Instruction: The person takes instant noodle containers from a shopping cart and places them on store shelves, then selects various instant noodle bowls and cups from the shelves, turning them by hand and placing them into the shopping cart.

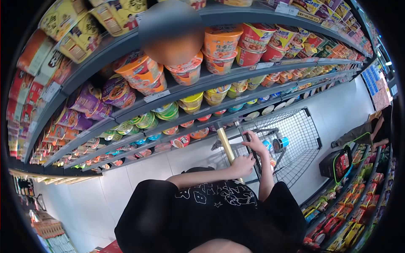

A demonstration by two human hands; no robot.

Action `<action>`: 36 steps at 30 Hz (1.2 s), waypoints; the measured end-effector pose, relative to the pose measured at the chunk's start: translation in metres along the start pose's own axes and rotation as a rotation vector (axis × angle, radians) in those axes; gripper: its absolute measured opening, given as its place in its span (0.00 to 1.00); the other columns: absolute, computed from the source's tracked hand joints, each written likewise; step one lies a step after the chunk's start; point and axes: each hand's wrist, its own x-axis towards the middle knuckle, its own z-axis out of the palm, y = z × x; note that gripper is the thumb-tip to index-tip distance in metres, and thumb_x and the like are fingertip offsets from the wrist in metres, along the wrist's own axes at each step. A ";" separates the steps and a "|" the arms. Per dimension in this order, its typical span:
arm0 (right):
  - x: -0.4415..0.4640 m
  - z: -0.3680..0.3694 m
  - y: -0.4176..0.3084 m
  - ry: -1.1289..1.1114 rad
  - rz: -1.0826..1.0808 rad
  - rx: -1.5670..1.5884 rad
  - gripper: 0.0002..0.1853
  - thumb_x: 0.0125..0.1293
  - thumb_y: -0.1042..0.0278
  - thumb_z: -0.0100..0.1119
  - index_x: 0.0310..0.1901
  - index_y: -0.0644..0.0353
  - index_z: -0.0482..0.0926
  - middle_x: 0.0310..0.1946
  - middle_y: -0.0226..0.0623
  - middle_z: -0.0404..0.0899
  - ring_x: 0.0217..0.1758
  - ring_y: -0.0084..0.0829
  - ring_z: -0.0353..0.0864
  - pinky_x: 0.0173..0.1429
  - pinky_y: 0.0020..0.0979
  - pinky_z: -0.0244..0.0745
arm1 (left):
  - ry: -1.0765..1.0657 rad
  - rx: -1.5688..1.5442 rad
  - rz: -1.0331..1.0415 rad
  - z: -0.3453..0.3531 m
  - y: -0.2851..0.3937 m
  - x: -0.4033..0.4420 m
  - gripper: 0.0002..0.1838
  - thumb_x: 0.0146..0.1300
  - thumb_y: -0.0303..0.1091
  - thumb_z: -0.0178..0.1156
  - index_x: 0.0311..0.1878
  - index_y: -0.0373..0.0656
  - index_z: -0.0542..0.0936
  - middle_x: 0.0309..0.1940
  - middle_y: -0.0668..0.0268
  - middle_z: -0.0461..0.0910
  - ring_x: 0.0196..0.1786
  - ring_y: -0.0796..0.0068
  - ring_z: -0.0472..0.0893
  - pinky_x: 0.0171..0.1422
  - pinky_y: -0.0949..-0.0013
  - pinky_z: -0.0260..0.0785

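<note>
A wire shopping cart stands in front of me, with a gold bar and a thinner dark bar across its near end. My left hand reaches over the gold bar, its fingers curled at the dark bar; its grip is partly hidden. Just beyond it, my right hand lies over the dark bar with thumb and forefinger apart. Inside the cart sit a blue-topped cup and a blue-and-white container. Another item beside my right forearm is mostly covered.
Shelves of instant noodle cups run along the far side. Racks of packets line the lower right. There, a person is near a black shopping basket with green edging. Pale floor tiles extend left. A blurred disc hides some upper-shelf cups.
</note>
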 end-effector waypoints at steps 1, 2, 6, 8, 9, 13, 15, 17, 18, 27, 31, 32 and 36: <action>0.001 -0.004 0.002 0.026 -0.017 -0.010 0.23 0.43 0.76 0.63 0.45 0.61 0.69 0.43 0.36 0.71 0.50 0.30 0.67 0.56 0.27 0.60 | -0.013 -0.012 0.000 -0.002 0.003 0.004 0.17 0.48 0.37 0.55 0.39 0.38 0.72 0.45 0.52 0.70 0.35 0.59 0.78 0.37 0.62 0.71; 0.004 -0.009 0.005 0.039 -0.033 0.012 0.22 0.42 0.74 0.63 0.43 0.59 0.69 0.41 0.37 0.71 0.49 0.33 0.68 0.54 0.28 0.60 | -0.007 -0.025 -0.005 -0.005 0.002 0.012 0.15 0.48 0.37 0.55 0.37 0.38 0.72 0.42 0.54 0.71 0.35 0.60 0.78 0.36 0.62 0.71; 0.008 -0.031 0.016 0.046 -0.073 0.097 0.20 0.41 0.76 0.64 0.39 0.59 0.69 0.38 0.35 0.70 0.46 0.33 0.68 0.52 0.27 0.60 | 0.057 -0.076 0.006 -0.012 0.009 0.038 0.09 0.49 0.34 0.53 0.31 0.38 0.72 0.31 0.59 0.73 0.31 0.63 0.78 0.32 0.62 0.71; 0.006 -0.046 0.017 0.039 -0.028 0.102 0.19 0.44 0.75 0.63 0.40 0.60 0.69 0.40 0.34 0.72 0.49 0.28 0.68 0.56 0.26 0.59 | 0.102 -0.092 0.015 -0.008 0.013 0.053 0.08 0.48 0.33 0.52 0.30 0.39 0.72 0.26 0.60 0.74 0.28 0.63 0.78 0.30 0.62 0.71; 0.006 -0.054 0.020 0.045 -0.043 0.096 0.19 0.44 0.75 0.64 0.39 0.60 0.69 0.38 0.33 0.72 0.48 0.27 0.68 0.55 0.26 0.59 | 0.098 -0.102 0.021 -0.007 0.017 0.062 0.08 0.48 0.33 0.52 0.30 0.39 0.72 0.26 0.60 0.74 0.28 0.63 0.78 0.30 0.62 0.71; 0.007 -0.094 0.045 0.012 -0.042 0.119 0.19 0.45 0.76 0.63 0.40 0.59 0.68 0.39 0.32 0.70 0.48 0.25 0.66 0.56 0.25 0.58 | 0.079 -0.138 0.030 -0.008 0.035 0.101 0.09 0.49 0.35 0.52 0.30 0.40 0.73 0.21 0.60 0.76 0.28 0.63 0.78 0.30 0.62 0.70; 0.004 -0.119 0.054 -0.005 -0.052 0.124 0.19 0.45 0.76 0.63 0.41 0.58 0.68 0.39 0.31 0.69 0.48 0.24 0.65 0.56 0.25 0.57 | 0.064 -0.132 0.049 -0.005 0.045 0.126 0.09 0.49 0.35 0.52 0.31 0.40 0.74 0.19 0.60 0.76 0.27 0.63 0.78 0.30 0.62 0.70; 0.001 -0.149 0.063 -0.051 0.047 0.224 0.19 0.46 0.76 0.62 0.41 0.58 0.67 0.41 0.29 0.67 0.50 0.23 0.63 0.56 0.24 0.55 | 0.068 -0.139 0.059 -0.001 0.058 0.154 0.09 0.49 0.34 0.52 0.30 0.39 0.74 0.19 0.59 0.76 0.27 0.63 0.78 0.30 0.63 0.70; -0.001 -0.165 0.065 -0.068 0.064 0.225 0.18 0.48 0.76 0.61 0.41 0.58 0.67 0.41 0.28 0.66 0.50 0.23 0.63 0.56 0.24 0.55 | 0.068 -0.146 0.074 0.002 0.064 0.169 0.09 0.49 0.34 0.52 0.30 0.39 0.74 0.19 0.59 0.76 0.27 0.63 0.78 0.30 0.62 0.70; -0.002 -0.310 0.166 -0.012 0.029 0.240 0.14 0.51 0.77 0.56 0.41 0.58 0.68 0.43 0.31 0.68 0.53 0.25 0.63 0.59 0.25 0.53 | -0.053 -0.116 0.036 0.030 0.119 0.329 0.14 0.49 0.35 0.54 0.37 0.37 0.72 0.21 0.57 0.76 0.27 0.61 0.79 0.30 0.61 0.70; -0.007 -0.382 0.205 -0.042 0.061 0.315 0.16 0.50 0.74 0.58 0.41 0.56 0.69 0.42 0.31 0.66 0.53 0.28 0.61 0.58 0.27 0.53 | -0.165 -0.070 -0.005 0.043 0.153 0.406 0.18 0.50 0.40 0.55 0.42 0.39 0.71 0.25 0.59 0.76 0.28 0.62 0.79 0.32 0.62 0.71; -0.007 -0.401 0.215 -0.048 0.063 0.272 0.16 0.50 0.75 0.58 0.42 0.57 0.69 0.44 0.32 0.67 0.54 0.27 0.62 0.59 0.27 0.54 | -0.197 -0.035 -0.018 0.045 0.162 0.424 0.19 0.51 0.41 0.54 0.43 0.40 0.71 0.26 0.59 0.77 0.29 0.63 0.79 0.33 0.63 0.71; -0.007 -0.464 0.256 -0.053 0.044 0.327 0.19 0.49 0.76 0.59 0.44 0.58 0.70 0.49 0.33 0.69 0.56 0.27 0.63 0.60 0.27 0.54 | -0.182 -0.066 -0.027 0.051 0.189 0.490 0.17 0.53 0.43 0.52 0.41 0.41 0.71 0.31 0.59 0.76 0.37 0.63 0.77 0.39 0.63 0.70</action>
